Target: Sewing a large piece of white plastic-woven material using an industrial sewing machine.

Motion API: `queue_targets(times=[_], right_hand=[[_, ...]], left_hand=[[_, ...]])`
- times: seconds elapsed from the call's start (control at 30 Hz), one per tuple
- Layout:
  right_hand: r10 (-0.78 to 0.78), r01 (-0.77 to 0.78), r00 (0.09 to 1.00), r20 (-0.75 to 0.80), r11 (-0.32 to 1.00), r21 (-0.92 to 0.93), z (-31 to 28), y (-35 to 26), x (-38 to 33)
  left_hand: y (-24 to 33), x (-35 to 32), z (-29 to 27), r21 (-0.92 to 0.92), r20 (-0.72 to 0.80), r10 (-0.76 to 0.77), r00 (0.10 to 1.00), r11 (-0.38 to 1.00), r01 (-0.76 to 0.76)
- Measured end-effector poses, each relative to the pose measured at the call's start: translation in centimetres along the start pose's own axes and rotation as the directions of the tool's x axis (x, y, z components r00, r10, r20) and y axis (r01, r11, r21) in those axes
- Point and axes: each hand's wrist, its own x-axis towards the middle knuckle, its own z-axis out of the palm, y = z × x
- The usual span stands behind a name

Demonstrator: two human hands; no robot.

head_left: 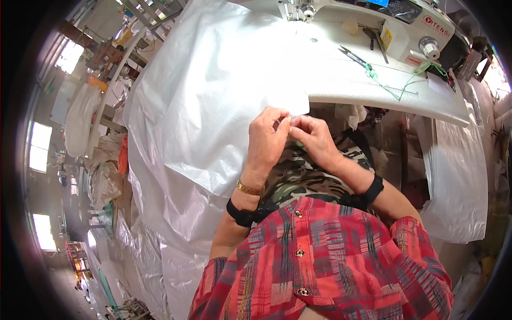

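My left hand and my right hand meet fingertip to fingertip in front of my lap. Both are closed in a pinch. Their tips lie right at the near edge of a large white woven plastic sheet, beside its corner. Whatever is between the fingers is too small or hidden to tell. From the tabletop the sheet drapes down to the left in loose folds. Beyond the hands stands a white sewing machine, its needle end above the sheet's far part.
On the white sewing table lie black thread snips with green cord and a dark tool. The table's front edge curves close to my right hand. Folded white sheeting hangs at the right. Crumpled plastic is at the left.
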Motion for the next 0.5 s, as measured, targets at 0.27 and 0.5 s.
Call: queue_targets(times=[0.27, 0.5], right_hand=[[-0.177, 0.100, 0.978, -0.114, 0.867, -0.489, 1.3, -2.8, -2.2], [-0.294, 0.208, 0.955, -0.043, 0.763, -0.613, 0.6, -3.3, -2.5]], left_hand=[[-0.5, -0.2, 0.2, -0.124, 0.061, -0.123, 0.991, 0.984, 0.129], [-1.0, 0.9, 0.6, -0.116, 0.106, -0.223, 0.969, 0.965, 0.235]])
